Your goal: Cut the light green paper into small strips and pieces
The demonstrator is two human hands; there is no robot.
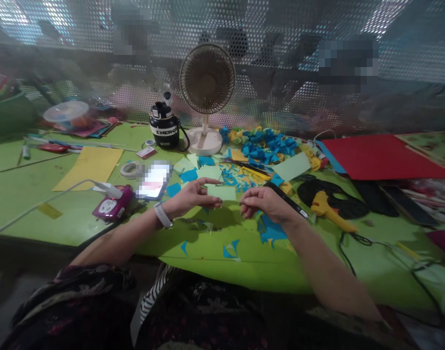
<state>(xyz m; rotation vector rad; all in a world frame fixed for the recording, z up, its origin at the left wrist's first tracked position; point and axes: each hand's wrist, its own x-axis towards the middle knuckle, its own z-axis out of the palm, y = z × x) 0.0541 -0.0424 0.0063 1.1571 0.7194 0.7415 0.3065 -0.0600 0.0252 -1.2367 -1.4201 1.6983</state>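
Observation:
My left hand (193, 195) pinches the left edge of a small pale green paper square (222, 192), held just above the green table (33, 194). A white watch sits on that wrist. My right hand (263, 201) hovers to the right of the paper, fingers curled, with a black pen (286, 199) lying across it. Its fingertips are close to the paper's right edge; I cannot tell whether they touch it. Blue, yellow and green paper scraps (240, 177) lie scattered behind and under both hands.
A phone (154, 182) and a purple device (111, 205) lie left of my hands. A yellow glue gun (330, 210) with its cord lies right. Behind are a desk fan (207, 92), a black bottle (164, 125), tape (129, 169), yellow sheet (89, 167) and red sheet (379, 156).

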